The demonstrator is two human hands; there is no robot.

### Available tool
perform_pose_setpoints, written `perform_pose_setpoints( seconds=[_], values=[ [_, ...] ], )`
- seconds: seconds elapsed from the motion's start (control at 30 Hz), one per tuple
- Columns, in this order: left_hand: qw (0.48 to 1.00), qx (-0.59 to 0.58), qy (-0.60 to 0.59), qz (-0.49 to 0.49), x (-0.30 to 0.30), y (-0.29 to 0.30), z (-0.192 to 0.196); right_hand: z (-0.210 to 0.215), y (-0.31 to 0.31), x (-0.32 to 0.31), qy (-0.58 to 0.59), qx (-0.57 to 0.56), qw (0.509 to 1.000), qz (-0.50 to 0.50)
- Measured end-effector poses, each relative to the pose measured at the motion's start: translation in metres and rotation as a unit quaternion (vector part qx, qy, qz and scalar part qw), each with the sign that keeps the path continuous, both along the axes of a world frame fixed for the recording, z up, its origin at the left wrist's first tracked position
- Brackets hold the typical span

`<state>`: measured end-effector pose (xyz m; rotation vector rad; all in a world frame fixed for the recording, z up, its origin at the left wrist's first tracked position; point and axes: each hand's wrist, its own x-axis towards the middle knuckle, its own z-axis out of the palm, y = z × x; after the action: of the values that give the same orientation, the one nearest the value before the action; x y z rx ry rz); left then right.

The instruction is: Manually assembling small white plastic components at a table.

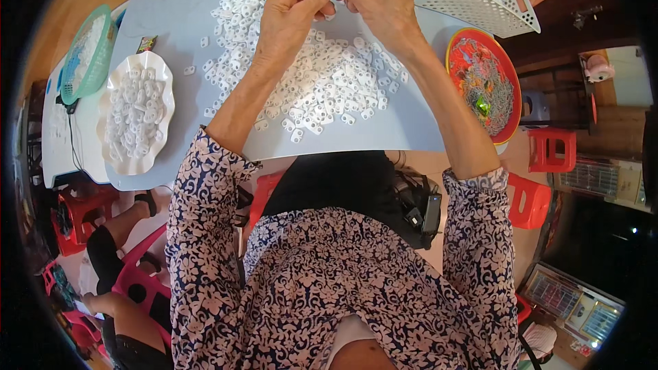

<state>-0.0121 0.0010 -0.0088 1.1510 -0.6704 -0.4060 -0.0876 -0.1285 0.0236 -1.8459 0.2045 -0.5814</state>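
Note:
My left hand (295, 14) and my right hand (380, 7) meet at the fingertips above the far part of the table. Thumb and fingers are pinched on both sides. A small white plastic piece (330, 17) shows just under the left fingertips and seems to be held there. Whatever the right fingertips grip is too small and covered to make out. Below the hands spreads a loose heap of white oval pieces (329, 89) with dark dots or holes. To the right, a red bowl (515, 89) with a yellow rim holds many thin grey metal parts (504, 96).
Left of the heap sits a white wavy-edged dish (106, 130) of similar pieces. A green basket (103, 51) stands beyond it. A white perforated basket (473, 10) is at the far right. Red stools (552, 151) stand around; another person's legs (116, 226) are at lower left.

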Motion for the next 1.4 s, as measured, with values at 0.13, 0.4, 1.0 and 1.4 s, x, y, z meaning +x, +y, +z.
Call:
perform_pose_setpoints(
  seconds=[0.13,0.4,1.0,1.4],
  values=[
    [0.999,0.031,-0.037,0.021,0.004,0.002,-0.002,0.004,-0.005,0.005,0.014,-0.043,0.998,0.034],
    [0.998,0.037,-0.058,0.013,0.006,0.001,-0.005,-0.008,-0.009,0.005,0.006,-0.038,0.998,0.044],
    [0.996,0.054,-0.032,0.056,0.012,0.002,-0.003,-0.018,-0.033,-0.010,0.129,-0.288,0.946,0.074],
    [0.994,0.078,-0.055,0.051,0.008,0.007,0.002,-0.019,-0.079,-0.054,0.064,-0.305,0.944,-0.106]
  ],
)
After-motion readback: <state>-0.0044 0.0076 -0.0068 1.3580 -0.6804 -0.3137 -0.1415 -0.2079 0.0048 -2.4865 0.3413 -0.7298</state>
